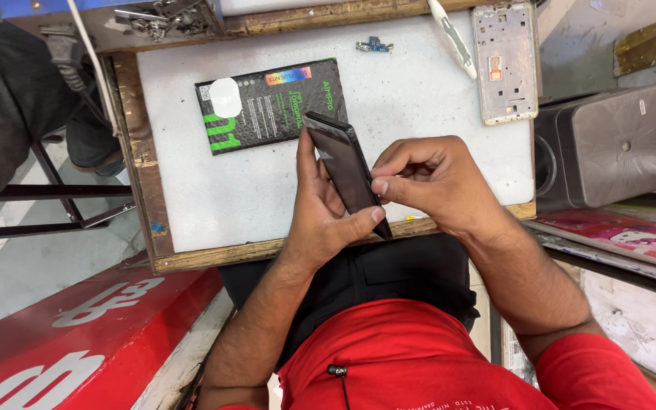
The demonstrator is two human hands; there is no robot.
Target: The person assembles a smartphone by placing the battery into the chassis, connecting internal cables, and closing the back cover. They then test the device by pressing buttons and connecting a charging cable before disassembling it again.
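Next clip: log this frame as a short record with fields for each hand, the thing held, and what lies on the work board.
left hand: left hand cradles a dark phone from below, thumb on its lower edge
right hand: right hand pinches the phone's right edge with its fingertips
phone: tilted, held above the white board
on board: black battery pack with green marks, small blue part, white tool, bare phone frame
beside board: grey speaker box to the right

On the white board, the packet lies left of the phone frame, connector part between.
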